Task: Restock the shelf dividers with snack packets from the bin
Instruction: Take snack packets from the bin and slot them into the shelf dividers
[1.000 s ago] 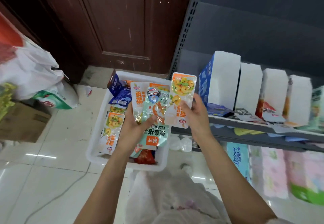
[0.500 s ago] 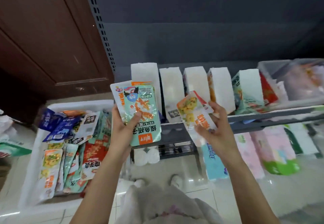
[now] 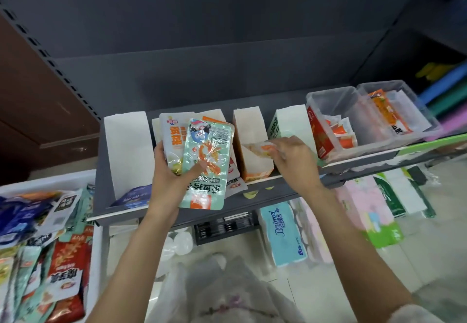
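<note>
Nearest the viewer, two bare forearms reach up from the lower edge toward a grey shelf (image 3: 177, 211). At lower left, a white bin (image 3: 97, 246) on the floor holds a loose heap of snack packets (image 3: 65, 269) in red, blue, green and white wrappers.

The left hand (image 3: 168, 178) grips a fanned stack of packets held upright above the shelf's front edge: a mint-green packet (image 3: 209, 150) in front, with the thumb laid across its face, and a white packet (image 3: 171, 135) with orange lettering behind it.

The right hand (image 3: 294, 157), fingers curled, pinches a small orange-and-white packet (image 3: 260, 149) over the opening of a cardboard shelf divider (image 3: 249, 130), between that divider and the green-printed divider (image 3: 290, 125) to its right. The packet is blurred, so its print cannot be read.

Further left on the shelf, a tall white divider (image 3: 129, 150) stands with a blue packet (image 3: 134, 196) at its foot. Toward the right, two clear plastic tubs (image 3: 353, 110) hold orange and red packets.

Below the shelf, wrapped tissue packs (image 3: 283, 236) stand on the floor. Behind everything rises the shelf's dark grey back panel (image 3: 227, 31).
</note>
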Demonstrator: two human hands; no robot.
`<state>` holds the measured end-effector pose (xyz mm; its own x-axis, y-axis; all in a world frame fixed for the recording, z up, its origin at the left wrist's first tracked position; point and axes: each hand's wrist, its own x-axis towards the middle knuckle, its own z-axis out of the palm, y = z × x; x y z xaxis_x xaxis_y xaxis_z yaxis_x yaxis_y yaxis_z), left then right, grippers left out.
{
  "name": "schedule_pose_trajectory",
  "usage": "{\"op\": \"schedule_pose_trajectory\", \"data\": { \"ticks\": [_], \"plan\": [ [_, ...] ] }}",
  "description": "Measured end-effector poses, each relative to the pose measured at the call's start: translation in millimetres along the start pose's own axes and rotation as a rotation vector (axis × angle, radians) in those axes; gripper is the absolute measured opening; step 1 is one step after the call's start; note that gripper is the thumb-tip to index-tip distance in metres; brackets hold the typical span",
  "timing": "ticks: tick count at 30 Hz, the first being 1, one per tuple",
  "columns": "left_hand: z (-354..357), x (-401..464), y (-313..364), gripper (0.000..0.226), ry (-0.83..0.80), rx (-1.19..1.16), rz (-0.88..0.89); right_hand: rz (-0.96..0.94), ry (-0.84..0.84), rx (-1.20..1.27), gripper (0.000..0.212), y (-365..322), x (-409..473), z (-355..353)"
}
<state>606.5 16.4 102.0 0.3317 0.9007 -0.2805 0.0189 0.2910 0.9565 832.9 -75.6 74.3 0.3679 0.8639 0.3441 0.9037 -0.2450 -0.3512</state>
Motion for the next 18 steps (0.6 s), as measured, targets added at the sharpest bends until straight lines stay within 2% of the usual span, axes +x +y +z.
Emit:
{"op": "schedule_pose_trajectory", "data": {
  "ticks": [4, 7, 9, 11, 13, 15, 18],
  "plan": [
    [12.6, 9.5, 2.9, 0.064, -0.032, 0.0, 0.032, -0.154, -0.271, -0.156, 0.027, 9.1, -6.2, 29.0],
    [18.9, 15.5, 4.5, 0.074, -0.055, -0.003, 0.038, -0.162, -0.462, -0.144, 0.044, 8.8, -21.1, 33.0],
    [23.1, 18.5, 4.5, 0.077, -0.049, -0.009, 0.039, -0.051, -0.404, 0.084, 0.047, 1.8, -25.6, 22.4],
    [28.0, 21.1, 3.5, 0.077, -0.038, -0.003, 0.04, 0.23, -0.259, 0.495, 0.035, -19.0, -21.7, 6.0],
    [34.7, 22.3, 0.9, 0.076, -0.041, -0.019, 0.042, 0.479, -0.238, 0.815, 0.034, -45.0, -14.7, -1.4],
    [44.0, 20.8, -0.1, 0.075, -0.059, -0.041, 0.053, 0.58, -0.229, 0.923, 0.042, -62.4, -12.0, 5.6],
    [53.2, 18.0, 2.3, 0.062, -0.108, -0.137, 0.03, 0.72, -0.08, 1.116, 0.032, -72.3, -11.7, 11.9]
  ]
}}
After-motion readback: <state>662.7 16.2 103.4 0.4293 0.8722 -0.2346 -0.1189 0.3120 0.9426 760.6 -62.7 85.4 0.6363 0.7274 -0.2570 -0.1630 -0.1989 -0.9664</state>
